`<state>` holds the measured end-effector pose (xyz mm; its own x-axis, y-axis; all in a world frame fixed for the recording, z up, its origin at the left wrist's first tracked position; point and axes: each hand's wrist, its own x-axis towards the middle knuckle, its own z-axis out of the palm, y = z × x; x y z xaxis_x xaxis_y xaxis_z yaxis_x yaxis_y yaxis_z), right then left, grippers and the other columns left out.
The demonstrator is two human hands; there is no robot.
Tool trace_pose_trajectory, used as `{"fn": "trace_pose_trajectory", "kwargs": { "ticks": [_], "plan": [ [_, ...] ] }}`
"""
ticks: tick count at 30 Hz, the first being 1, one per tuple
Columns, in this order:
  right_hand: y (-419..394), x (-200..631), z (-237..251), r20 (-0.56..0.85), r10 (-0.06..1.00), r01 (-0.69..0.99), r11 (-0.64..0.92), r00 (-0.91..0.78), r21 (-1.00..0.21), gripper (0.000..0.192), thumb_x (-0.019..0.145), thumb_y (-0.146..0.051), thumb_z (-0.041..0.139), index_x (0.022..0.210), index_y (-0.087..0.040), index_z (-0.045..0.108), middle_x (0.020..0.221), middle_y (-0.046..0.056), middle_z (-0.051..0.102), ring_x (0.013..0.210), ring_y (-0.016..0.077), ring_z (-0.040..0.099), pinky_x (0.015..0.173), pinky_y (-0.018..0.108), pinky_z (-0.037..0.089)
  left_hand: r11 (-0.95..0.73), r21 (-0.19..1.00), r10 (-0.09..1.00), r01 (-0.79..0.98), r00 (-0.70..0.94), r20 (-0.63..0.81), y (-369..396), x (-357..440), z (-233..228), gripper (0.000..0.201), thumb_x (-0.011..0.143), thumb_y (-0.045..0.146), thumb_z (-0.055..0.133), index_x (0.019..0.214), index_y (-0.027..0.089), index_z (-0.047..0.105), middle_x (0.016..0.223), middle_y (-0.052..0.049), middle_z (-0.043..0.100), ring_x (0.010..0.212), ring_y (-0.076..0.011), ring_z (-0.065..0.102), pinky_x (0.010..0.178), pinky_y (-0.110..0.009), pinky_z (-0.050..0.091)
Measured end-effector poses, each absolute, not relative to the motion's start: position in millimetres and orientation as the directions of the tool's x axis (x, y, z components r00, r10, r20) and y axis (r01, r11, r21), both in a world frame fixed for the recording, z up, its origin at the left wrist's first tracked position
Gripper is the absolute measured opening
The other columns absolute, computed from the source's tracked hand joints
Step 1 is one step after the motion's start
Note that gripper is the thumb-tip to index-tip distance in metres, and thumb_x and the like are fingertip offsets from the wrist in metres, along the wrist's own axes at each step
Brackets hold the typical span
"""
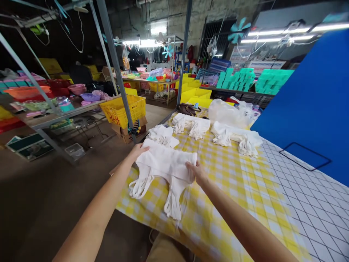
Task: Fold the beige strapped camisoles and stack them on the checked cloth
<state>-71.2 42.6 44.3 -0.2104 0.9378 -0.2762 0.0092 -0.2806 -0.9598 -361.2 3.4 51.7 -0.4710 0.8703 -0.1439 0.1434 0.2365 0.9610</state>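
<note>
My left hand (pixel 139 149) and right hand (pixel 196 171) at the folded white cloth bag (pixel 166 162), which lies at the centre of the frame on the yellow-checked worktop (pixel 231 182), close to its near-left edge. The left fingers lie flat and spread on the bag's upper left corner; the right fingers curl narrowly over its right edge, pinching the folded layers. The body of the bag looks already doubled over and squared — I judge the fold close to finished, with only smoothing or setting aside left. Its long axis runs left to right across the frame, tilted slightly downward to the right; its two handle straps (pixel 152 191) trail toward the lower edge of the frame, pointing at me. Above it sit a smaller folded pile (pixel 163 135) and two further stacks (pixel 192 125) (pixel 237 138) toward the upper right — work that appears done. A clear plastic bag (pixel 227 112) lies behind them.
</note>
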Motion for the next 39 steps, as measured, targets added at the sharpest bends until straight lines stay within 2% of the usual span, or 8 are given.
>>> {"fn": "trace_pose_trajectory", "kwargs": {
  "ticks": [5, 10, 15, 18, 21, 25, 31, 39],
  "plan": [
    [26, -52, 84, -0.134, 0.967, -0.148, -0.168, -0.219, -0.975, 0.039, 0.049, -0.029, 0.073, 0.083, -0.018, 0.058, 0.073, -0.001, 0.066, 0.065, 0.0148, 0.058, 0.060, 0.024, 0.047, 0.080, 0.995, 0.852, 0.062, -0.521, -0.036, -27, -357, 84, 0.064, 0.053, 0.043, 0.076, 0.105, 0.011, 0.057, 0.098, -0.010, 0.067, 0.083, -0.0222, 0.065, 0.071, -0.031, 0.053],
    [4, -16, 132, 0.090, 0.950, -0.229, 0.020, -0.299, -0.973, 0.033, 0.055, -0.027, 0.075, 0.083, -0.017, 0.062, 0.070, -0.002, 0.067, 0.064, 0.0148, 0.060, 0.059, 0.026, 0.049, -0.242, 0.970, 0.838, 0.034, -0.497, 0.226, -65, -333, 133, 0.062, 0.049, 0.036, 0.080, 0.101, 0.011, 0.057, 0.096, -0.008, 0.068, 0.084, -0.0208, 0.064, 0.077, -0.033, 0.052],
    [-43, 24, 181, 0.119, 0.951, -0.206, 0.060, -0.287, -0.977, 0.027, 0.063, -0.019, 0.072, 0.088, -0.019, 0.063, 0.079, -0.001, 0.068, 0.085, 0.0208, 0.064, 0.073, 0.035, 0.051, -0.359, 0.921, 0.801, 0.152, -0.456, 0.388, -106, -299, 177, 0.048, 0.056, 0.033, 0.078, 0.095, 0.017, 0.056, 0.091, 0.002, 0.069, 0.082, -0.0153, 0.064, 0.079, -0.033, 0.052],
    [-82, 44, 203, 0.129, 0.964, -0.205, 0.081, -0.234, -0.975, 0.021, 0.065, -0.019, 0.072, 0.085, -0.019, 0.063, 0.084, 0.001, 0.070, 0.091, 0.0221, 0.064, 0.078, 0.037, 0.051, -0.393, 0.902, 0.803, 0.176, -0.413, 0.430, -132, -283, 189, 0.045, 0.055, 0.038, 0.078, 0.091, 0.020, 0.057, 0.091, 0.005, 0.069, 0.085, -0.0168, 0.064, 0.077, -0.033, 0.053],
    [-115, 61, 213, 0.098, 0.976, -0.202, 0.059, -0.193, -0.978, 0.020, 0.066, -0.021, 0.072, 0.084, -0.017, 0.064, 0.086, 0.003, 0.070, 0.088, 0.0217, 0.065, 0.076, 0.037, 0.052, -0.391, 0.908, 0.828, 0.150, -0.373, 0.419, -153, -269, 191, 0.049, 0.052, 0.042, 0.080, 0.091, 0.022, 0.058, 0.095, 0.003, 0.069, 0.089, -0.0200, 0.063, 0.076, -0.032, 0.053],
    [-143, 82, 211, -0.015, 0.996, -0.169, -0.031, -0.092, -0.985, 0.025, 0.061, -0.025, 0.075, 0.083, -0.020, 0.065, 0.083, 0.004, 0.071, 0.075, 0.0212, 0.067, 0.065, 0.033, 0.056, -0.363, 0.929, 0.856, 0.065, -0.369, 0.361, -172, -252, 181, 0.056, 0.050, 0.040, 0.081, 0.094, 0.016, 0.058, 0.092, -0.005, 0.069, 0.086, -0.0254, 0.065, 0.073, -0.036, 0.055],
    [-163, 96, 207, -0.193, 0.979, -0.137, -0.199, -0.060, -0.970, 0.028, 0.057, -0.022, 0.076, 0.084, -0.021, 0.065, 0.077, 0.007, 0.072, 0.060, 0.0224, 0.067, 0.048, 0.027, 0.056, -0.232, 0.973, 0.917, -0.004, -0.335, 0.218, -190, -238, 165, 0.057, 0.049, 0.043, 0.079, 0.097, 0.018, 0.062, 0.081, -0.002, 0.070, 0.073, -0.0254, 0.066, 0.060, -0.032, 0.056],
    [-146, 83, 218, -0.291, 0.951, -0.167, -0.305, -0.103, -0.938, 0.033, 0.060, -0.021, 0.073, 0.091, -0.019, 0.063, 0.075, 0.008, 0.071, 0.056, 0.0236, 0.067, 0.049, 0.030, 0.055, -0.069, 0.990, 0.969, -0.121, -0.242, 0.038, -157, -253, 148, 0.049, 0.058, 0.038, 0.075, 0.100, 0.015, 0.062, 0.076, -0.005, 0.070, 0.069, -0.0260, 0.067, 0.058, -0.032, 0.054]
  ]
}}
